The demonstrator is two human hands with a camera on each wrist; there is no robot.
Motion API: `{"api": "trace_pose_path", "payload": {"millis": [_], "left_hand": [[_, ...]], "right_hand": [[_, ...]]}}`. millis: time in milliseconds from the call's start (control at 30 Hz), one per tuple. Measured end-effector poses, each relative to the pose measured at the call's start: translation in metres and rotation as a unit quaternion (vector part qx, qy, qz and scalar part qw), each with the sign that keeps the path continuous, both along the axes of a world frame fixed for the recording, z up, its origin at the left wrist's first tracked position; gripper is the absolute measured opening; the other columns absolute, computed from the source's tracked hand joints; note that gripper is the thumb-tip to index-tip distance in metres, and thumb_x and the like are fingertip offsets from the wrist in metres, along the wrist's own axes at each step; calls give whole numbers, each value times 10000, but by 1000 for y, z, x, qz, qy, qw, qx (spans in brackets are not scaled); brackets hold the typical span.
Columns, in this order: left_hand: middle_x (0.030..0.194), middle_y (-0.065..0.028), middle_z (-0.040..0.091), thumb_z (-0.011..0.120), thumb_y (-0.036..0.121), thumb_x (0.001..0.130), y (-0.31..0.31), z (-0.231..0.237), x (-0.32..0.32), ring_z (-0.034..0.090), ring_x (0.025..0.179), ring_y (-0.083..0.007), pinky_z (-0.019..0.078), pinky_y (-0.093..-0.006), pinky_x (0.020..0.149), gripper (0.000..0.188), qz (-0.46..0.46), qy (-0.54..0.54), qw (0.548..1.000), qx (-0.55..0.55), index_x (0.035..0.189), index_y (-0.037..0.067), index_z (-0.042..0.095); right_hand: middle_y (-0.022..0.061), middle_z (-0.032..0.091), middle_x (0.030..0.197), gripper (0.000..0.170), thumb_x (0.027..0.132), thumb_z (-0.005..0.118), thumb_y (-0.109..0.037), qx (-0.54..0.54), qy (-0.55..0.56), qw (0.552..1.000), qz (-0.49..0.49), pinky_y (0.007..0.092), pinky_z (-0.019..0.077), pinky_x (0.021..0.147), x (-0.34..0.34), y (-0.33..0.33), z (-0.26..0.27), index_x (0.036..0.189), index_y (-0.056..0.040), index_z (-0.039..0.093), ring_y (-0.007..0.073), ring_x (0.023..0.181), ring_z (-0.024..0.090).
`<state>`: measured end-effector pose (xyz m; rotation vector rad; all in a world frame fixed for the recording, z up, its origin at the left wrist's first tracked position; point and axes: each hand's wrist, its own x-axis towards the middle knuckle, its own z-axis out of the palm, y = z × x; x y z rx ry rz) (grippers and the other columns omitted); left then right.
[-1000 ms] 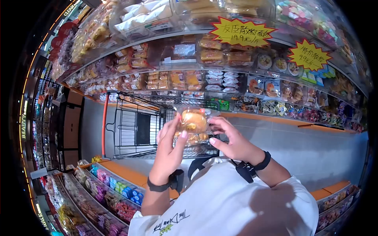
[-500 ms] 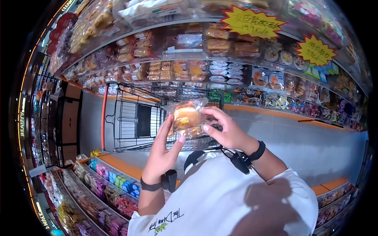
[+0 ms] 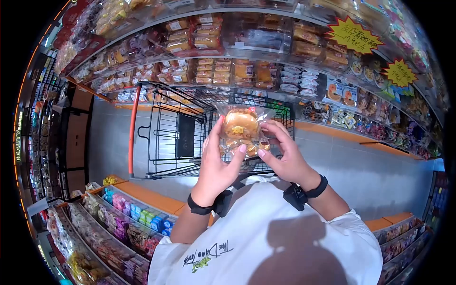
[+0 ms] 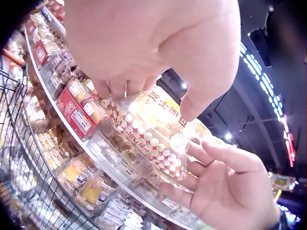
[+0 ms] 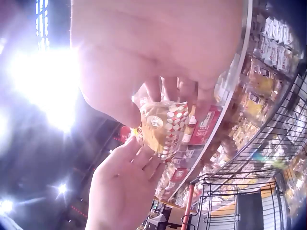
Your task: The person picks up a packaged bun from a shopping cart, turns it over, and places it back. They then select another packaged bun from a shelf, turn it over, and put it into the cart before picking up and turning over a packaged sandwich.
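Note:
A clear-wrapped bread bun (image 3: 241,122), round and golden brown, is held up in front of the chest over the shopping cart. My left hand (image 3: 218,164) grips its left side, thumb at the near edge and fingers behind. On the opposite side, my right hand (image 3: 289,156) holds the wrapper between thumb and fingers. The left wrist view shows the wrapper (image 4: 152,136) with orange lettering and red and white dots, and the right hand (image 4: 235,187) at its edge. In the right wrist view, the left hand (image 5: 122,184) lies below the packet (image 5: 163,127).
Beneath the hands stands a black wire shopping cart (image 3: 178,135) with a red handle (image 3: 134,130). Shelves of packaged bread (image 3: 213,71) curve across the far side under yellow price signs (image 3: 354,35). Snack bins (image 3: 128,213) line the near left, beside grey floor (image 3: 342,156).
The right hand has closed in on the bun's right side, and the bun now faces up more squarely. The view has shifted, with cart and shelves sitting further right and higher.

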<state>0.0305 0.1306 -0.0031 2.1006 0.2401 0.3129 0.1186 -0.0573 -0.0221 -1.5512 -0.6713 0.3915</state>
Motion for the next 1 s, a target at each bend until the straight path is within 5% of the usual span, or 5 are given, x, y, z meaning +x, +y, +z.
{"api": "trace_pose_path", "payload": {"millis": [133, 400, 433, 533, 1000], "left_hand": [[1474, -221, 459, 686, 124, 912, 32, 8, -5, 405, 1415, -305, 288, -394, 1172, 756, -3, -54, 989, -137, 1530, -26, 277], [1387, -216, 538, 688, 65, 880, 72, 8, -4, 567, 1254, -306, 444, -390, 1057, 629, -27, -108, 987, -115, 1452, -18, 441], [1462, -205, 485, 685, 90, 895, 76, 10, -5, 523, 1309, -292, 382, -394, 1118, 642, -54, -73, 988, -126, 1464, -39, 418], [1455, -219, 485, 692, 73, 876, 77, 15, 0, 514, 1320, -307, 390, -388, 1112, 638, -136, -95, 986, 14, 1452, -30, 440], [1369, -274, 440, 737, 148, 821, 17, 14, 22, 483, 1231, -425, 371, -470, 1060, 722, -185, -147, 965, 111, 1450, -34, 433]], "right_hand": [[147, 447, 1406, 543, 889, 697, -78, 24, 5, 999, -29, 382, 419, 1077, -14, 32, 1, 1374, 0, 465, 245, 1272, 511], [77, 500, 1320, 513, 870, 721, -39, 101, 96, 984, -110, 332, 395, 1086, -32, 72, 4, 1312, -26, 461, 159, 1222, 504], [75, 509, 1310, 511, 867, 725, -39, 102, 109, 980, -129, 326, 398, 1081, -32, 71, 6, 1306, -25, 463, 157, 1213, 508], [86, 527, 1315, 490, 882, 719, -41, 96, 126, 974, -162, 316, 409, 1070, -33, 60, 1, 1299, -16, 463, 152, 1200, 520], [89, 545, 1301, 487, 911, 697, -47, 188, 142, 948, -213, 322, 434, 1056, -41, 14, -1, 1323, 0, 440, 162, 1219, 533]]}}
